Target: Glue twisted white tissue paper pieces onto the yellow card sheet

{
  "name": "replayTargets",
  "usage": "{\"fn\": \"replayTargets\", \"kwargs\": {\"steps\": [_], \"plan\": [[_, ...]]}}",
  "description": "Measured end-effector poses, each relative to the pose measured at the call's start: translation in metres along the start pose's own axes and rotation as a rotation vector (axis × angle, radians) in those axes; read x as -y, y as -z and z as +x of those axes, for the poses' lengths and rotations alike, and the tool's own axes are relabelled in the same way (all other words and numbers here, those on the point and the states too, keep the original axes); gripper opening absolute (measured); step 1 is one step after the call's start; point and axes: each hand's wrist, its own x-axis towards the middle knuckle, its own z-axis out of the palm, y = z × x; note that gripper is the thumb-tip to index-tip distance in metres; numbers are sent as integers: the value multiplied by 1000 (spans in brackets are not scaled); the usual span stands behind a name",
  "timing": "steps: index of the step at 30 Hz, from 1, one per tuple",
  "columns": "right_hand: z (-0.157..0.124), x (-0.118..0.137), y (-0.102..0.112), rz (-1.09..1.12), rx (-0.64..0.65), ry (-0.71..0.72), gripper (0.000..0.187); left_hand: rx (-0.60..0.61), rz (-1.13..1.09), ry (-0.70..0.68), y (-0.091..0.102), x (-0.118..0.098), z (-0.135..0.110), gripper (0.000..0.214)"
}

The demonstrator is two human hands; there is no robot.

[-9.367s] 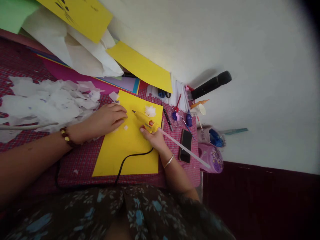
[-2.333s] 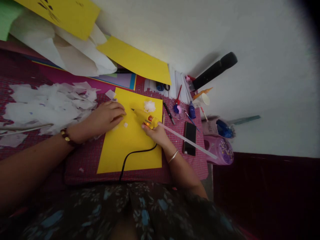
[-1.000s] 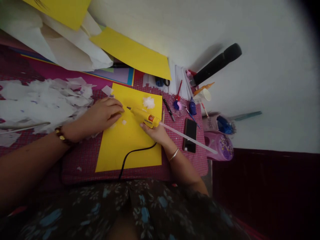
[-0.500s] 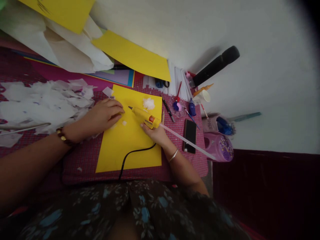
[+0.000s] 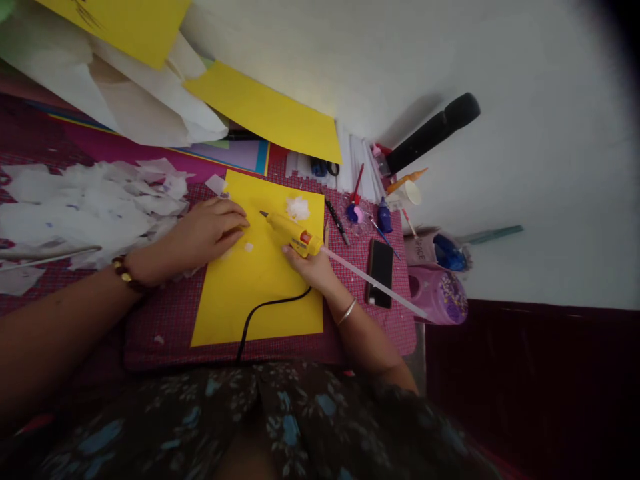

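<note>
My right hand (image 5: pixel 315 268) is wrapped round the handle of a yellow glue gun (image 5: pixel 293 233). A long pale glue stick (image 5: pixel 373 281) juts from its back end, and a black cord runs from the handle across the sheet. The nozzle points left, toward my left hand (image 5: pixel 217 227). That hand lies palm down over the left edge of a yellow sheet of paper (image 5: pixel 265 303), fingers stretched out, with nothing visible in it. On the sheet are a ruffled white paper flower (image 5: pixel 299 208), beyond the gun, and a tiny white scrap (image 5: pixel 249 247) near my left fingertips.
Loose white paper pieces (image 5: pixel 90 207) cover the left side. At the right are a marker (image 5: pixel 337 221), a paint palette (image 5: pixel 354 213), a blue bottle (image 5: pixel 384 217), a phone (image 5: pixel 380 272) and a pink jug (image 5: pixel 440 297). Another yellow sheet (image 5: pixel 270 110) leans at the back wall.
The glue gun has shifted very slightly to the right. My left hand has stayed in place on the yellow sheet.
</note>
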Motion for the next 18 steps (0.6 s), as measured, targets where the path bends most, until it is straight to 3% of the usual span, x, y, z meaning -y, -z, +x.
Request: {"fn": "replayTargets", "kwargs": {"steps": [18], "plan": [[1, -7, 1, -27, 21, 32, 25, -37, -31, 16, -6, 3, 0, 36]]}}
